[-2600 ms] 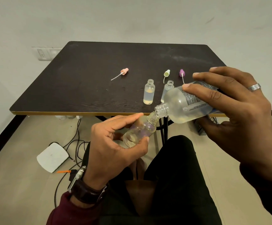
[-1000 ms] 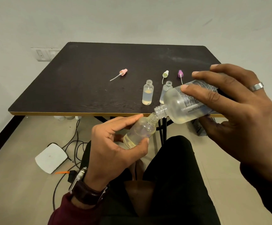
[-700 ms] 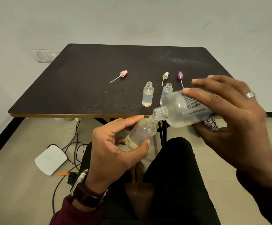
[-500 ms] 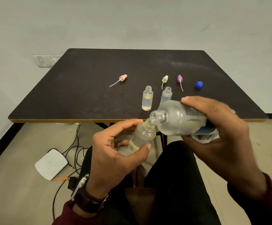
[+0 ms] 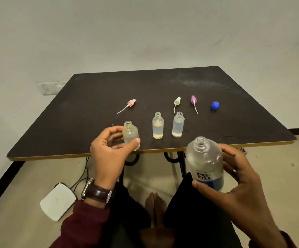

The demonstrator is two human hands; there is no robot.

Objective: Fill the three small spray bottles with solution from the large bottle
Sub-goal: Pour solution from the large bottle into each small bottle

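Note:
My left hand [image 5: 109,153] grips a small clear spray bottle [image 5: 130,134], upright and uncapped, at the near edge of the dark table [image 5: 91,108]. My right hand [image 5: 238,183] holds the large clear bottle [image 5: 205,163] upright and open, below the table edge above my lap. Two more small open bottles stand on the table holding pale liquid: the middle bottle [image 5: 157,125] and the right bottle [image 5: 178,124].
Three spray tops lie behind the bottles: pink [image 5: 131,102], yellow-white [image 5: 177,101], purple [image 5: 193,99]. A blue cap [image 5: 215,105] lies further right. On the floor to the left sit a white box [image 5: 57,201] and cables [image 5: 81,178]. My dark-trousered legs fill the bottom.
The large bottle was tipped into the small bottle in my left hand; now both are upright. My left hand has carried the small bottle up to the table edge, and my right hand lowered the large one.

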